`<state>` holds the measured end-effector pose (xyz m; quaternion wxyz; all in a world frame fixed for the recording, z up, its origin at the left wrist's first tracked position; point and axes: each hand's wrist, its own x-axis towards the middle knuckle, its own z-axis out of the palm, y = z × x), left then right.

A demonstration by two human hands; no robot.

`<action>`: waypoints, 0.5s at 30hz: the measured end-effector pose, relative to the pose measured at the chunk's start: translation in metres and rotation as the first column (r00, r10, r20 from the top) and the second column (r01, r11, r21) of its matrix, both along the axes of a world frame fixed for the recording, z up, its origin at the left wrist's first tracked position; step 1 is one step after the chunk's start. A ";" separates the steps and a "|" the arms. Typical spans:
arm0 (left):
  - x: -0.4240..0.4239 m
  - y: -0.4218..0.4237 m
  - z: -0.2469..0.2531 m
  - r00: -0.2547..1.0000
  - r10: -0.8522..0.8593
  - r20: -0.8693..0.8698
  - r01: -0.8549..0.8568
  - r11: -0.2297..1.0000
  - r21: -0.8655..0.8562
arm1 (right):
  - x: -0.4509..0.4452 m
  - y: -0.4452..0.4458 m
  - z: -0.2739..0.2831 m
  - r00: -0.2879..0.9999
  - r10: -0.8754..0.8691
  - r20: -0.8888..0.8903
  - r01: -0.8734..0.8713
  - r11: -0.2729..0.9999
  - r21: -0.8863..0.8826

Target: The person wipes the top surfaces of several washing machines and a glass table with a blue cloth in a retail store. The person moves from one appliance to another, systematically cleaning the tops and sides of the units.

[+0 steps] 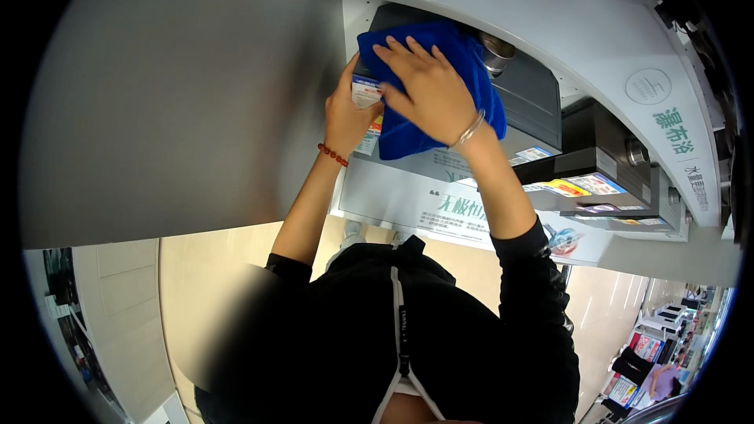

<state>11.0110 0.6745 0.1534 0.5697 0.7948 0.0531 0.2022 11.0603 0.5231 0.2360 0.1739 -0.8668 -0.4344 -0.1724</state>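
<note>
Against the left end of a display shelf stands a dark grey water heater (524, 97) with a round metal flue collar (498, 54). A blue cloth (406, 136) is draped over its top and hangs down its front. My right hand (435, 89) lies flat on the cloth, fingers a little spread, pressing it to the casing. At the heater's left front corner, my left hand (349, 116) grips the casing, its thumb beside a printed label (366, 93). The cloth hides much of the heater's top and part of its labels.
A large grey panel (177, 100) rises close on the left. More heaters (612, 171) with price labels stand to the right. A white curved fascia (589, 41) with writing edges the display. A printed board (406, 194) lies below. Farther right, a person (660, 380) is visible.
</note>
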 end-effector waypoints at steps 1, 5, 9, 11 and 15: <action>0.001 -0.001 -0.001 0.999 -0.012 0.039 0.013 1.000 -0.027 | -0.007 -0.001 -0.005 0.991 -0.054 0.125 0.056 0.998 -0.012; 0.003 0.001 -0.007 0.991 -0.047 0.121 0.058 0.995 -0.083 | -0.013 -0.014 -0.014 0.953 -0.139 0.270 0.143 0.990 0.007; 0.003 0.000 -0.009 0.991 -0.044 0.127 0.055 0.995 -0.086 | -0.020 -0.040 -0.019 0.919 -0.180 0.350 0.167 0.984 0.069; 0.004 0.000 -0.010 0.994 -0.037 0.103 0.047 0.994 -0.096 | -0.022 -0.054 -0.021 0.902 -0.218 0.372 0.194 0.976 0.102; 0.004 -0.001 -0.010 0.996 -0.027 0.080 0.036 0.994 -0.105 | -0.022 -0.085 -0.027 0.871 -0.242 0.428 0.235 0.970 0.070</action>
